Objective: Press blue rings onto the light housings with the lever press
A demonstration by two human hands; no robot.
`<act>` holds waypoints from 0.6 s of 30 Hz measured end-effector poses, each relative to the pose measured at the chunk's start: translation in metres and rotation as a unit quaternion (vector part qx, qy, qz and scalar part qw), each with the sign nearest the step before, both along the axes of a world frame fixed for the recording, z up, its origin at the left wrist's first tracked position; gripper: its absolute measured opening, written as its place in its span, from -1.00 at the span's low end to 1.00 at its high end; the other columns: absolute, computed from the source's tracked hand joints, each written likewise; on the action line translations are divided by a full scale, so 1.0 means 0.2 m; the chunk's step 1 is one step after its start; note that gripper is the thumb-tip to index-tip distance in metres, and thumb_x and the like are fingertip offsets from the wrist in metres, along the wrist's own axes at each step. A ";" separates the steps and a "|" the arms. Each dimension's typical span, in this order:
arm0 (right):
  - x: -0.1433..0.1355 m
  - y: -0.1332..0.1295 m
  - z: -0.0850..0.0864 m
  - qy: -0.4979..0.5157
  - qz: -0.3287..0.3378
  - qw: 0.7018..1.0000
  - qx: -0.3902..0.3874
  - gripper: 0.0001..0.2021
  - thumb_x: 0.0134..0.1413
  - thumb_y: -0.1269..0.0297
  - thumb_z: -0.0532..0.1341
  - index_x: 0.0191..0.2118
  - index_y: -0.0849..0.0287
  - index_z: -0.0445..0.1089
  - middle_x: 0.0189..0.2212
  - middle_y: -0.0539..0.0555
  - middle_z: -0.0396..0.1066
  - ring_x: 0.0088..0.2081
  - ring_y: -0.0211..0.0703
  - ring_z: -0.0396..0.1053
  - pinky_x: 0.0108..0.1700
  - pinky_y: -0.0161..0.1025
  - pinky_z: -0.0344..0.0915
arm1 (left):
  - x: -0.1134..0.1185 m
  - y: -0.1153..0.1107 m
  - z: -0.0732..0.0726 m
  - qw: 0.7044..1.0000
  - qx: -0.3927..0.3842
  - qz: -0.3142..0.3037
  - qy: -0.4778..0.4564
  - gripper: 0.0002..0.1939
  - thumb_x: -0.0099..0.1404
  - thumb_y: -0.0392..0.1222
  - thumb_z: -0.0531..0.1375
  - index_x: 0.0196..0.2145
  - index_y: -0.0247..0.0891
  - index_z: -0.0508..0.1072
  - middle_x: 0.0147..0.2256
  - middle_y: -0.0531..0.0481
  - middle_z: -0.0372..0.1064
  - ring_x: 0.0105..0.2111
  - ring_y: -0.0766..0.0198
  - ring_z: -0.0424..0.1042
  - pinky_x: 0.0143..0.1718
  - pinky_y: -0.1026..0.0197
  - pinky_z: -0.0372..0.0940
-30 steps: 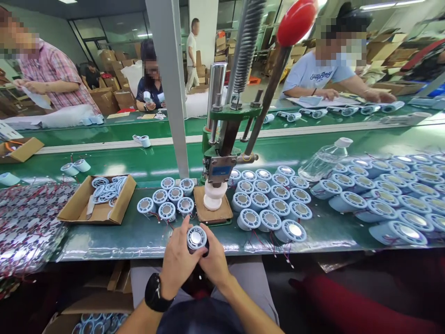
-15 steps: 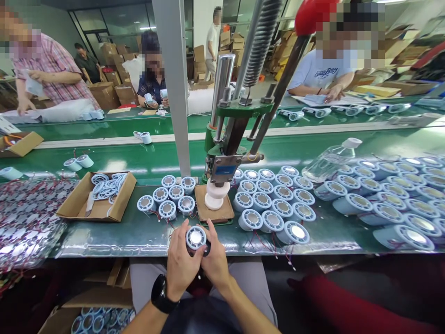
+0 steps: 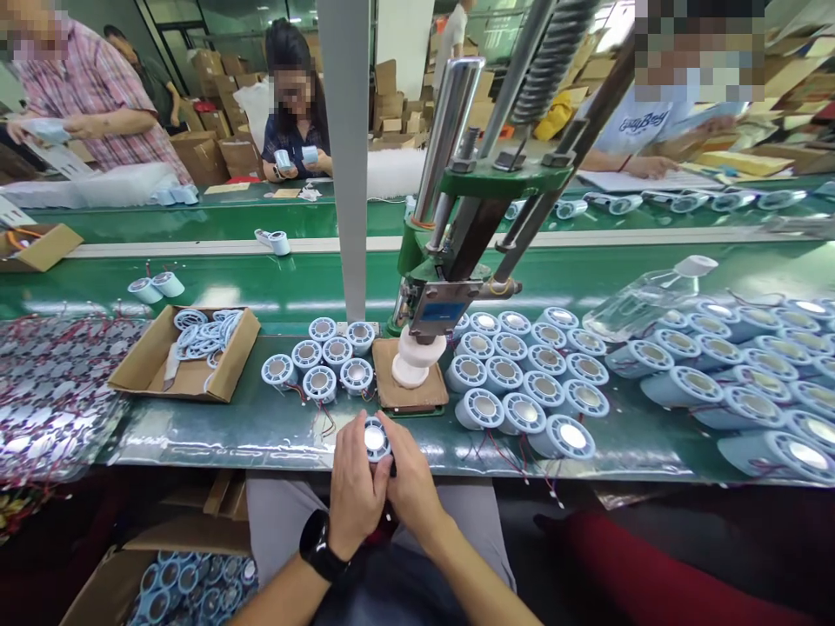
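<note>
The left hand [image 3: 356, 482] and the right hand [image 3: 412, 478] were both curled around one pale-blue cylinder [image 3: 375, 442], fingers drawn in against its curved wall. It sat between them at the middle of the counter's [image 3: 215, 435] near edge, its top showing a ring of slots around a smooth, shiny metal disc; whether its base touched the surface was hidden. A black watch [image 3: 321, 546] was strapped above the left hand.

Just beyond the hands stood a press [image 3: 444, 309] of green-painted metal, polished rods and a tightly coiled spring [image 3: 548, 65]. Its rounded, matt white head [image 3: 421, 352] was over a flat brown board [image 3: 421, 400]. Matching cylinders [image 3: 522, 413] stood to both sides, thin red wires [image 3: 481, 448] trailing from some toward the near edge. Toward the counter's left end, an open cardboard box [image 3: 225, 369] held smooth blue rings [image 3: 209, 335], beside flat silvery pieces [image 3: 58, 382] laced with wire. A clear plastic bottle [image 3: 643, 300] with a white cap was behind the right-hand cylinders.
</note>
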State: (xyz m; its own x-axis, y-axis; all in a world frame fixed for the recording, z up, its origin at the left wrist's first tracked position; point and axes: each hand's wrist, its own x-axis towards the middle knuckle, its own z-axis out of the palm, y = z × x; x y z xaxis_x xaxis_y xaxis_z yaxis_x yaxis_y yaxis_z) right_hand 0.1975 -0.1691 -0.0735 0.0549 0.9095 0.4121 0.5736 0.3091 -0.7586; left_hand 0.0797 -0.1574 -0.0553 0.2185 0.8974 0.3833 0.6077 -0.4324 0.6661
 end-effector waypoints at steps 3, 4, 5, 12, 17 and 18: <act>0.03 -0.02 0.02 -0.043 0.032 0.998 -0.027 -0.29 0.15 0.51 0.05 0.41 0.10 -0.04 0.21 0.22 0.23 0.21 0.01 0.26 0.21 0.05 0.34 | -0.02 -0.01 -0.02 0.998 -0.044 -0.028 -0.020 -0.46 0.43 -0.16 0.02 0.32 -0.27 0.06 0.27 -0.28 0.15 0.28 0.00 0.15 0.25 -0.14 0.17; 0.05 -0.02 0.04 -0.064 0.054 0.996 -0.039 -0.26 0.14 0.52 0.06 0.43 0.11 -0.10 0.24 0.22 0.19 0.24 0.01 0.23 0.22 0.04 0.33 | -0.03 0.00 -0.02 0.997 -0.062 -0.031 -0.038 -0.46 0.41 -0.17 0.04 0.30 -0.27 0.10 0.26 -0.28 0.17 0.27 0.01 0.18 0.25 -0.13 0.18; 0.09 -0.02 0.08 -0.089 0.080 0.992 -0.047 -0.24 0.14 0.52 0.08 0.44 0.12 -0.14 0.26 0.23 0.17 0.25 0.02 0.21 0.22 0.03 0.33 | -0.04 0.00 -0.01 0.994 -0.082 -0.028 -0.060 -0.47 0.37 -0.19 0.07 0.27 -0.28 0.15 0.23 -0.27 0.22 0.24 0.00 0.23 0.23 -0.12 0.20; 0.50 0.15 1.04 -0.195 -0.036 0.963 0.182 -0.45 0.26 0.38 0.16 0.34 0.09 0.10 0.21 0.18 0.23 0.26 0.07 0.19 0.28 0.13 0.25 | -0.01 0.20 0.27 0.973 -0.156 -0.036 -0.166 -0.45 0.08 -0.17 0.28 0.06 -0.25 0.41 0.00 -0.14 0.47 0.00 -0.01 0.46 0.10 -0.06 0.34; 0.72 0.61 1.79 -0.086 -0.168 0.924 0.332 -0.70 0.29 0.37 0.16 0.11 0.25 0.33 0.03 0.17 0.39 0.09 -0.04 0.38 0.03 -0.13 0.43 | 0.18 0.48 0.40 0.958 -0.157 -0.065 -0.231 -0.44 0.01 -0.21 0.32 0.01 -0.31 0.42 -0.08 -0.16 0.50 -0.09 0.03 0.49 0.05 -0.04 0.35; 0.74 0.70 1.85 -0.054 -0.156 0.935 0.314 -0.73 0.35 0.32 0.07 0.04 0.33 0.35 -0.06 0.16 0.44 -0.02 -0.09 0.46 -0.09 -0.23 0.44 | 0.22 0.52 0.39 0.952 -0.161 -0.079 -0.247 -0.44 0.01 -0.23 0.33 0.01 -0.32 0.42 -0.08 -0.16 0.50 -0.10 0.04 0.49 0.04 -0.03 0.36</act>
State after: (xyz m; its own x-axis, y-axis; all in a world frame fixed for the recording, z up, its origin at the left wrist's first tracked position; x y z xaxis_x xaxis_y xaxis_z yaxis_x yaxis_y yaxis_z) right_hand 0.3456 -0.0293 0.2956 0.2048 0.4332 0.8777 0.7724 0.4793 -0.4168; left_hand 0.1244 -0.0525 0.0237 0.2240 0.9570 0.1843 0.1295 -0.2167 0.9676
